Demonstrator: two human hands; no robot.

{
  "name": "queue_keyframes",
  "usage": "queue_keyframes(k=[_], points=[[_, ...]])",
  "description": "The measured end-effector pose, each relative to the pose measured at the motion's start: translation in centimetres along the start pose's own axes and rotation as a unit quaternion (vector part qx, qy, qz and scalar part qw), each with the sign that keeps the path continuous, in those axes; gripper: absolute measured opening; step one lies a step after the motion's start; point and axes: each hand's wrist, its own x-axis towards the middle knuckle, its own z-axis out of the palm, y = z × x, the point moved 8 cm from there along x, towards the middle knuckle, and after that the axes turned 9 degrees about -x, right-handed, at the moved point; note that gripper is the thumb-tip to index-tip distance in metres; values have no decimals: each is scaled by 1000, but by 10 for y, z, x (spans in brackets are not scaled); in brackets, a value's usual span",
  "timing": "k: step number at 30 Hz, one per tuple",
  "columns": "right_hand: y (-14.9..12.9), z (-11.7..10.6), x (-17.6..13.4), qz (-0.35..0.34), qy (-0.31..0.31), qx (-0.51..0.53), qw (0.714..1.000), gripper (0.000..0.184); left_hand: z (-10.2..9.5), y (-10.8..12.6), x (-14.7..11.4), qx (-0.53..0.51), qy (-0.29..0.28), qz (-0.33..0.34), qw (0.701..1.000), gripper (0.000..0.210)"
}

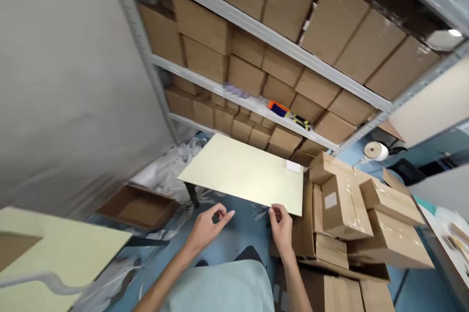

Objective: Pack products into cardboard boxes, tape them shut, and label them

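Note:
My left hand (209, 226) is held in the air before the near edge of a pale yellow table (238, 170). Its fingers are curled, with the thumb apart from them, and nothing shows in it. By the table's near right corner is my right hand (282, 229), its thumb and forefinger pinched together. A clear, shiny scrap (259, 212) glints just left of those fingertips; whether they hold it I cannot tell. On the tabletop, near the far right corner, lies a small white block (293, 166).
Metal shelves (234, 13) full of cardboard boxes stand behind the table. An orange-and-blue item (278, 108) and black-yellow tools (301, 122) lie on one shelf. Stacked cartons (346, 204) crowd the right. At left are an open carton (137, 207) and another yellow table (73, 241).

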Motion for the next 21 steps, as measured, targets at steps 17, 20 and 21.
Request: queue_keyframes(k=[17, 20, 21], points=[[-257, 316, 17, -401, -461, 95, 786, 55, -233, -19, -186, 40, 667, -102, 737, 59], [-283, 345, -18, -447, -546, 145, 693, 55, -220, -7, -217, 55, 734, -137, 663, 60], [-289, 352, -29, -458, -571, 159, 663, 54, -212, -2, -226, 56, 752, -149, 640, 60]])
